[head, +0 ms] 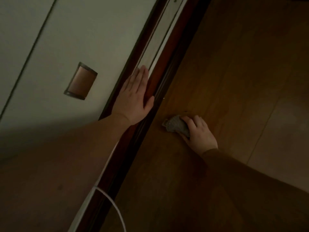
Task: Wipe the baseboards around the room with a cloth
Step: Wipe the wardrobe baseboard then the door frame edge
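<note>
A dark reddish-brown wooden frame (168, 67) runs diagonally from the top centre to the bottom left, beside a pale sliding door (87, 39). My left hand (135, 97) lies flat against this frame with straight fingers pointing up along it. My right hand (197, 133) grips a small grey cloth (177, 125) and holds it down on the wooden floor (234, 72), just right of the frame's lower edge. Both arms wear dark brown sleeves. The scene is dim.
A recessed brown pull handle (80, 81) sits in the sliding door. A white cable (115, 205) curves at the bottom, near the frame. The wooden floor stretches to the right, with a lighter board (284, 131) at the far right.
</note>
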The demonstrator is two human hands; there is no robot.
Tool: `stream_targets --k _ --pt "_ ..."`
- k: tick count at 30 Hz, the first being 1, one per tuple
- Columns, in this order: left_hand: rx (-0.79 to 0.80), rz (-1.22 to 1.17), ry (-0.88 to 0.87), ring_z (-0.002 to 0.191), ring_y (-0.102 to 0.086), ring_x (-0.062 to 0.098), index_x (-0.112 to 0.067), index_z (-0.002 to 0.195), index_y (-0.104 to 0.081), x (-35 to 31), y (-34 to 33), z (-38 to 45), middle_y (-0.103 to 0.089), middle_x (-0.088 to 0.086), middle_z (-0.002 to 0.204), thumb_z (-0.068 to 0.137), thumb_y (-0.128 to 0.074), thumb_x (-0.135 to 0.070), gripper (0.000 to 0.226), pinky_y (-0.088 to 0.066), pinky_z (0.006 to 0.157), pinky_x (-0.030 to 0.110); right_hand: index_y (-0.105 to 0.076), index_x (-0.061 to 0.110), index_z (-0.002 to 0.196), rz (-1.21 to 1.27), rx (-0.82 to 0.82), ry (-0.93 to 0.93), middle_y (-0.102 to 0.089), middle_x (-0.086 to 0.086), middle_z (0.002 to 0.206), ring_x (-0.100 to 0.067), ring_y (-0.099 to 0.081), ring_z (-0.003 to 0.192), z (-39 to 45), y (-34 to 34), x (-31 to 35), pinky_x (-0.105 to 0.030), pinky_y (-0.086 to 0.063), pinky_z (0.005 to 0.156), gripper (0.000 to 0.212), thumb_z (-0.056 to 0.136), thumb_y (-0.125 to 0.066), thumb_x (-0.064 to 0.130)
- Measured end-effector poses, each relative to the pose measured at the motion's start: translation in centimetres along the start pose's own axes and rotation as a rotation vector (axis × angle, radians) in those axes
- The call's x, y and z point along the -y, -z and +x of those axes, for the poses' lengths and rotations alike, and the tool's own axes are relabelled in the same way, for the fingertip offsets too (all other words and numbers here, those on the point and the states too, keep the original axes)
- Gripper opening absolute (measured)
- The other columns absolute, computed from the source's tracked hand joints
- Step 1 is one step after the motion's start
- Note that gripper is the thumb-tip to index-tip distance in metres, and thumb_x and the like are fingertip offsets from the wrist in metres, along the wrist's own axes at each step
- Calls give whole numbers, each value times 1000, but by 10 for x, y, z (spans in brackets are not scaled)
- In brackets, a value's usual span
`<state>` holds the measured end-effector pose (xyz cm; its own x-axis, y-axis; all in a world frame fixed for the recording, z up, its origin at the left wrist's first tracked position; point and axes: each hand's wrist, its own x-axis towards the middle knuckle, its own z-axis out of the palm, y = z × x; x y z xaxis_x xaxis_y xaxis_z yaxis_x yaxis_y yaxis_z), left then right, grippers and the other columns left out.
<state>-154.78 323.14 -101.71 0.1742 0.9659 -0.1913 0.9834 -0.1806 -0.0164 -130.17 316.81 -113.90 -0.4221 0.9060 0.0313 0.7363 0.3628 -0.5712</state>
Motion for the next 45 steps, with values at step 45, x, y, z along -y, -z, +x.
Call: stream_targets --k 45 --pt "39 79 -95 154 2 31 -12 159 -2 3 2 -1 1 15 167 101 -28 -43 71 -11 123 54 -51 19 133 221 -11 -125 -59 -7 127 -29 -57 100 1 -37 73 -43 -46 91 50 87 -71 21"
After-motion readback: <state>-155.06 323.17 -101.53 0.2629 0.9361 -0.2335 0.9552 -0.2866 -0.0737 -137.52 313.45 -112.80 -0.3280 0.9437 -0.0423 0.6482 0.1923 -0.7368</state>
